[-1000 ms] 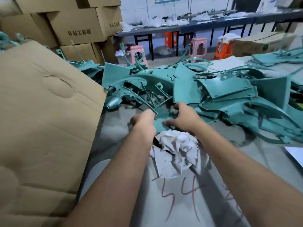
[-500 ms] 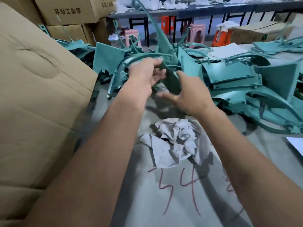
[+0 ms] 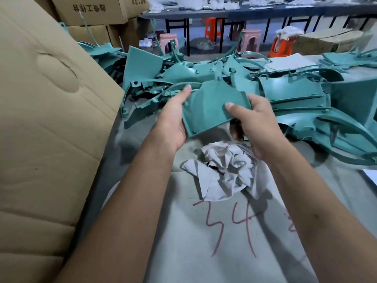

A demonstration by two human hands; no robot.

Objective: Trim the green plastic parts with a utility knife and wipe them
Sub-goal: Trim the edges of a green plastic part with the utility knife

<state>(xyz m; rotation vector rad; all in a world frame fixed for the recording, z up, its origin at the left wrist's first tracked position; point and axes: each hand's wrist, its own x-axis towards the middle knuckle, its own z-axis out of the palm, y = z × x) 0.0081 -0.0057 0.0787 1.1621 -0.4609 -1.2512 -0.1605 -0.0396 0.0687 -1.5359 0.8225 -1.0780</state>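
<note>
Workshop clutter fills the far end of the room: stacked cardboard boxes [image 3: 89, 9], a long dark bench with pink and orange plastic stools [image 3: 252, 40] under it. Nearer, a grey desk [image 3: 204, 252] carries red handwritten numerals close to the camera and, across its far half, a tangled heap of green plastic parts [image 3: 295, 99], curved shells and thin ribs lying over one another. A large sheet of tan cardboard [image 3: 44, 119] leans in along the left edge of the desk.

Both bare forearms reach forward from the bottom of the view. Between the hands, lifted clear of the desk and just in front of the heap, is one green plastic panel [image 3: 212, 105], a flat fan-shaped piece with small pegs along its lower edge. The left hand [image 3: 173, 119] grips its left edge, thumb lying up along that side and fingers curled behind. The right hand [image 3: 251, 123] pinches the right corner, thumb pressed on the front face, fingers wrapped behind. Held this way at both sides, the face tilts toward the person, probably so its edges can be checked for excess plastic.

Directly below the panel a crumpled white cloth [image 3: 228, 170] lies on the desk (within easy reach, likely kept there for the wiping step). No utility knife is visible, so trimming appears not to have begun on this piece.
</note>
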